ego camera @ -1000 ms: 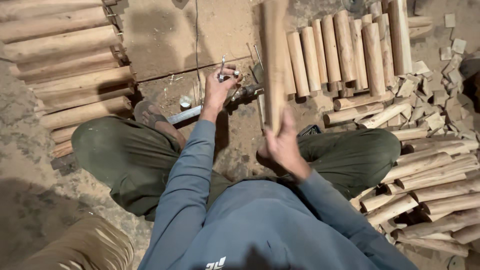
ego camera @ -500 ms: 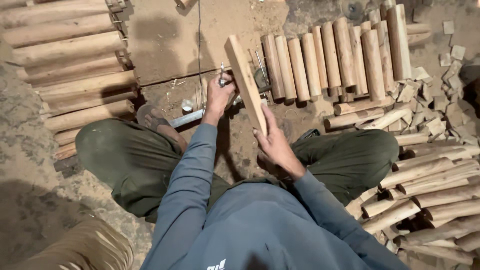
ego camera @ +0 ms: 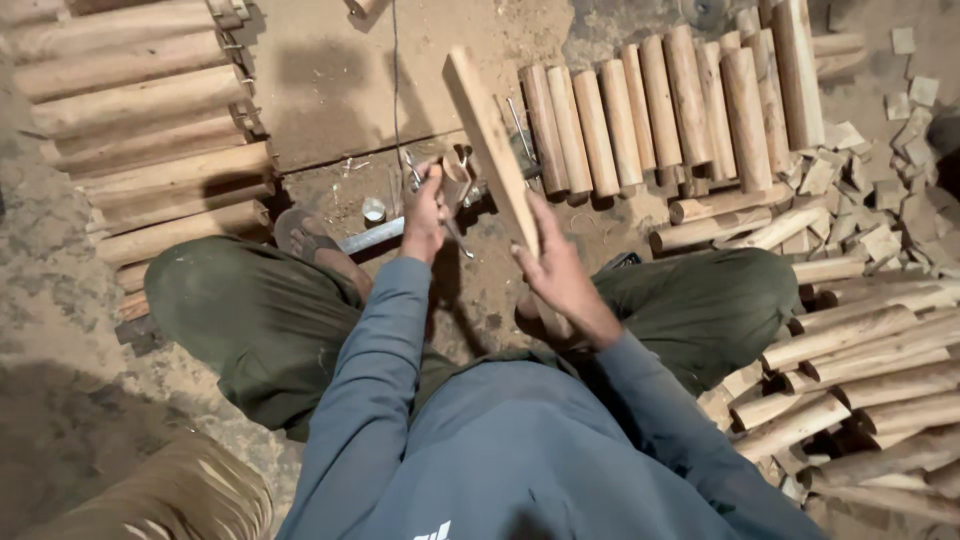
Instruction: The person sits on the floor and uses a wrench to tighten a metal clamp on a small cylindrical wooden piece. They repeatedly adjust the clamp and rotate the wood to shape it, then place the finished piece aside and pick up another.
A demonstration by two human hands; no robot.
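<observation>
- Gripping a flat wooden piece (ego camera: 490, 140) with the right hand (ego camera: 560, 275), holding it tilted above the dirt floor (ego camera: 330, 90).
- Closing the left hand (ego camera: 425, 205) around a metal vise handle (ego camera: 455, 195).
- Sitting between round wooden billets (ego camera: 660, 110).

Seated pose, legs folded, knees spread out to both sides. Left arm extended forward, blue sleeve down to wrist; left hand (ego camera: 425, 205) closed in fist, knuckles up, thumb side toward centre. Right arm bent at elbow, forearm angled inward and forward; right hand (ego camera: 560, 270) raised, back of hand seen, fingers (ego camera: 537, 215) extended upward, palm turned away from camera. Hands held apart, near each other.
</observation>
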